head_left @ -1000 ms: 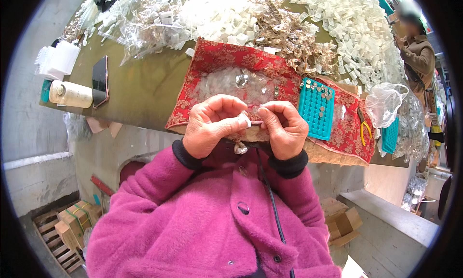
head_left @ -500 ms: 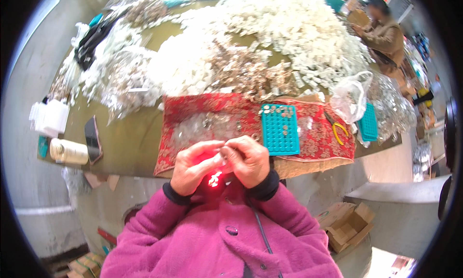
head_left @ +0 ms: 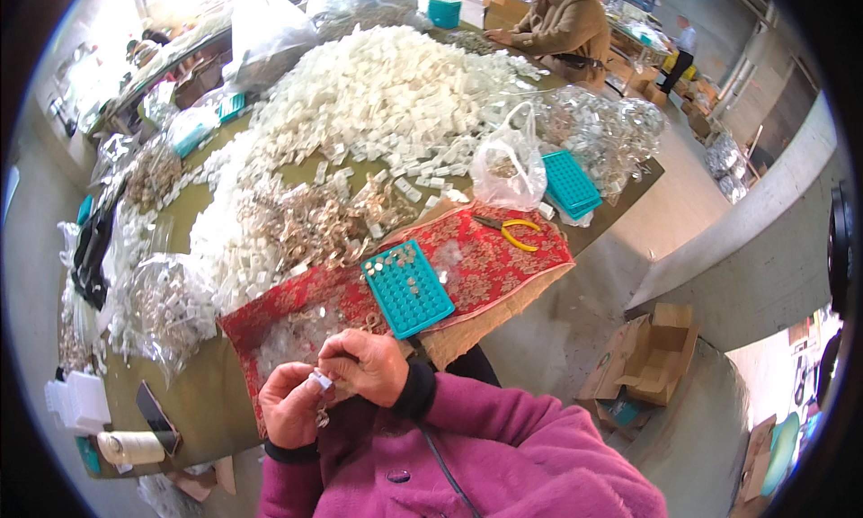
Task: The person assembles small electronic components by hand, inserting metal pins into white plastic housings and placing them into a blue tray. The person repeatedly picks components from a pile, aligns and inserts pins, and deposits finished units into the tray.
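Note:
My left hand (head_left: 289, 408) pinches a small white plastic piece (head_left: 320, 379) between thumb and fingers. A small shiny bit (head_left: 322, 417) hangs below that hand; its kind is too small to tell. My right hand (head_left: 370, 365) is closed right beside the piece, fingertips at its upper edge; whatever they grip is hidden. Both hands are over the near edge of a red patterned cloth (head_left: 485, 271). Just beyond the right hand lies a teal tray (head_left: 415, 313) with rows of round pockets, several small round metal parts (head_left: 402, 257) at its far end.
Yellow-handled pliers (head_left: 519, 235) lie on the cloth, near a white plastic bag (head_left: 508, 172) and a second teal tray (head_left: 572, 185). White plastic pieces (head_left: 387, 95) and coppery metal parts (head_left: 310, 214) are heaped beyond. A co-worker (head_left: 566, 28) stands across the table. An open carton (head_left: 661, 356) is at right.
The view has turned, so the table now slants across it. My hands stay together; the red glow between them is gone and the white piece shows.

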### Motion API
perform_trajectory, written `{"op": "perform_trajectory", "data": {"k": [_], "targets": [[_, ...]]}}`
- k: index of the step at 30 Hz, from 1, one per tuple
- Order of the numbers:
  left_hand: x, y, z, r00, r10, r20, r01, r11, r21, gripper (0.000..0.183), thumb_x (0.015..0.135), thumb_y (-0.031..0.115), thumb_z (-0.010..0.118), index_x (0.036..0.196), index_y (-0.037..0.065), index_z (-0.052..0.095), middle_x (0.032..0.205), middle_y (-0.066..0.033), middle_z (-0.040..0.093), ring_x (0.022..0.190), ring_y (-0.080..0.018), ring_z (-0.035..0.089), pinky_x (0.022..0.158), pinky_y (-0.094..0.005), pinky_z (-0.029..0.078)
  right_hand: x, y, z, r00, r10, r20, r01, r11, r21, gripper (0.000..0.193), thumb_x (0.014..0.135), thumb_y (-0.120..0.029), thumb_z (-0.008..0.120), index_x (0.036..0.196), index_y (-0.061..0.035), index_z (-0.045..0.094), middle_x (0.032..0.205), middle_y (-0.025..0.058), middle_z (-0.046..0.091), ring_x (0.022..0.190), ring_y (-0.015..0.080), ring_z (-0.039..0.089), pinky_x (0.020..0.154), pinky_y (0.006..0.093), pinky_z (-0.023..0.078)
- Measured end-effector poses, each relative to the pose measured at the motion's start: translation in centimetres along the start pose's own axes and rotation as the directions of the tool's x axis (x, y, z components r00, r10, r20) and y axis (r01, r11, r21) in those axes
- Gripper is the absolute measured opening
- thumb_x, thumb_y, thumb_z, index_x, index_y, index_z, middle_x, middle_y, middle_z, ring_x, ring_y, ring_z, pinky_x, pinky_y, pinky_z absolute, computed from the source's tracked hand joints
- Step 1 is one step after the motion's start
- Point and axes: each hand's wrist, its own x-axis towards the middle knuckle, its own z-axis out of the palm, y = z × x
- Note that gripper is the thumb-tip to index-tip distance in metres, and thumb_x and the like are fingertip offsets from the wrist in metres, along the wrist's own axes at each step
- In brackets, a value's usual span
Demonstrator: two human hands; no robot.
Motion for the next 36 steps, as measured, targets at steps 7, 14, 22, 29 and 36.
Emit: {"op": "perform_trajectory", "data": {"k": [7,14,22,29,36], "targets": [[0.2,-0.8,-1.1,1.0,0.0,0.002,0.001,0.996,-0.093,0.02,0.098,0.004,0.072,0.118,0.003,0.068,0.103,-0.0101,0.075,0.085,-0.0203,0.074,0.076,-0.035,0.064,-0.1,0.4,0.5,0.999,-0.046,0.025,0.043,0.993,0.107,0.009,0.092,-0.009,0.075,0.096,-0.0041,0.068,0.09,0.0117,0.065,0.087,0.0296,0.066,0.078,0.0395,0.052],[0.0,-0.4,-2.1,0.997,-0.073,0.031,0.077,0.989,-0.126,0.019,0.097,0.003,0.071,0.116,0.002,0.07,0.103,-0.0117,0.076,0.086,-0.0233,0.075,0.073,-0.0351,0.065,-0.7,0.3,0.9,0.997,-0.074,0.025,0.072,0.995,0.063,0.01,0.091,-0.011,0.072,0.094,-0.0053,0.065,0.091,0.014,0.063,0.088,0.0364,0.065,0.077,0.045,0.052],[-0.5,0.7,0.1,0.998,-0.059,0.03,0.057,0.996,0.065,0.017,0.091,0.003,0.07,0.105,-0.007,0.07,0.094,-0.014,0.073,0.076,-0.0231,0.07,0.07,-0.0341,0.057,-0.7,-0.9,-0.3,0.981,-0.175,0.083,0.182,0.98,-0.086,0.01,0.088,-0.012,0.071,0.092,-0.0086,0.062,0.091,0.0124,0.062,0.091,0.036,0.064,0.078,0.0459,0.053],[-0.6,1.2,0.7,0.981,-0.077,0.177,0.067,0.996,0.061,0.02,0.095,0.003,0.073,0.113,-0.005,0.073,0.098,-0.0129,0.076,0.083,-0.019,0.072,0.076,-0.0318,0.058,-0.2,-2.7,-1.9,0.982,-0.109,0.153,0.115,0.993,-0.027,0.012,0.087,0.007,0.073,0.093,-0.0028,0.069,0.087,0.0106,0.069,0.081,0.025,0.069,0.074,0.0345,0.056],[-1.3,0.6,-0.1,0.976,-0.144,0.161,0.157,0.985,-0.067,0.017,0.096,0.005,0.075,0.111,-0.002,0.073,0.098,-0.0119,0.076,0.08,-0.0177,0.072,0.072,-0.0304,0.06,-0.7,-2.5,-1.8,0.935,0.219,0.278,-0.299,0.91,0.287,0.013,0.087,0.009,0.076,0.093,-0.0008,0.07,0.09,0.0046,0.068,0.085,0.0133,0.066,0.076,0.0268,0.054]]}}
